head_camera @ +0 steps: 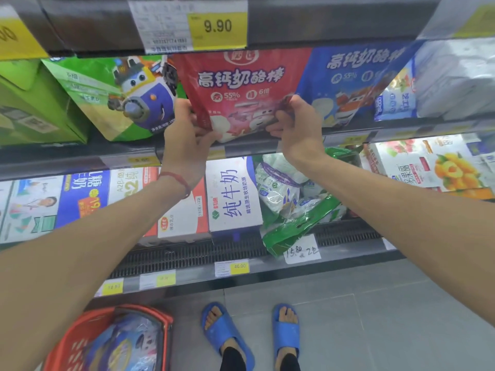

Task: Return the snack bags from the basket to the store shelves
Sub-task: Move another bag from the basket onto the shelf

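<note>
The red snack bag (pixel 246 87) is at the front edge of the middle shelf (pixel 67 156), upright and leaning a little. It has a green bag (pixel 120 97) on its left and a blue bag (pixel 356 84) on its right. Both hands hold it by the lower corners. The left hand (pixel 184 129) has its grip clamped on the lower left corner. The right hand (pixel 297 127) pinches the lower right corner, where the foil is crumpled under the fingers. I cannot tell whether the bottom of the bag already rests on the shelf, because the hands cover it.

In my judgement, the step in hand is to seat this bag in its place between the two neighbours. To do it well, the bottom should go back first, until it sits fully behind the front edge. The printed face should look forward like the other bags. The top must pass under the upper shelf with the price tag (pixel 217 26) without folding.

It is better to slide the bag straight in, so that the green and blue bags are not pushed aside. One hand should let go first and then the other, to check that the bag does not tip forward.

The basket (pixel 67 344) stands on the floor at the lower left, with at least one more bluish bag (pixel 123 344) inside it.
</note>
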`<state>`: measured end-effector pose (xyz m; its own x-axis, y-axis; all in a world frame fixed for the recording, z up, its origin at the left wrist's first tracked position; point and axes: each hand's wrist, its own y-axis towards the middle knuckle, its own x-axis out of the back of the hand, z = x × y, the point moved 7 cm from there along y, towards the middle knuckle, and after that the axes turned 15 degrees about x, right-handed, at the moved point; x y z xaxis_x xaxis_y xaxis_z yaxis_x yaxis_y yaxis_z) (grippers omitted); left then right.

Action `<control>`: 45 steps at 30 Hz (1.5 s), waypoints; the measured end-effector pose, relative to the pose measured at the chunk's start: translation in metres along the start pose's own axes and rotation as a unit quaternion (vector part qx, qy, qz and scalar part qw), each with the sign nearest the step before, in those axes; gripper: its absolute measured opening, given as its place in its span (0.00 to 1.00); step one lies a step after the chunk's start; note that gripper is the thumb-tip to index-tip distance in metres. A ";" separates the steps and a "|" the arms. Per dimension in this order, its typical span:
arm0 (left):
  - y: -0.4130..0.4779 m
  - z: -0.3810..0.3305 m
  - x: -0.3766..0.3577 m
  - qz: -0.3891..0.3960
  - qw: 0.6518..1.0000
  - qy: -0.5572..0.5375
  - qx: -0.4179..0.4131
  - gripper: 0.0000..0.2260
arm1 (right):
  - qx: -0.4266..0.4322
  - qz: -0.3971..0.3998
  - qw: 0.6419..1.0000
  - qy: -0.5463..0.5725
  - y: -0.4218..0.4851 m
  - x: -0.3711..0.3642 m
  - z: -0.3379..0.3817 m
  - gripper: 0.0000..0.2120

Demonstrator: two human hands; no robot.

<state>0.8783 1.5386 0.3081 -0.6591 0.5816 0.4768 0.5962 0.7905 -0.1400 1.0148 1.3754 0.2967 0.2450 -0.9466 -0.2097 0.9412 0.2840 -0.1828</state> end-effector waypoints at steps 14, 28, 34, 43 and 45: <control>-0.027 0.006 0.014 -0.012 0.993 -0.098 0.064 0.20 | 0.105 -0.011 0.968 -0.229 -0.068 0.007 0.003 0.15; 0.000 0.050 0.125 -0.198 0.974 -0.073 0.085 0.29 | 0.196 0.257 0.895 -0.309 -0.105 -0.156 -0.021 0.23; 0.032 0.048 0.134 -0.179 0.951 -0.199 0.157 0.25 | 0.178 0.199 0.915 -0.303 -0.074 -0.192 -0.020 0.36; 0.034 0.054 0.136 -0.191 0.968 -0.134 0.094 0.16 | 0.250 0.193 0.901 -0.299 -0.070 -0.204 0.005 0.35; 0.032 0.057 0.138 -0.199 0.963 -0.144 0.111 0.19 | 0.241 0.209 0.899 -0.299 -0.071 -0.205 0.005 0.38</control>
<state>0.7804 1.6551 0.3198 -0.9344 0.2271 0.2746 0.1775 0.9648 -0.1939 0.8985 1.5485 0.3575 0.5467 -0.7258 0.4176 0.6937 0.6719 0.2596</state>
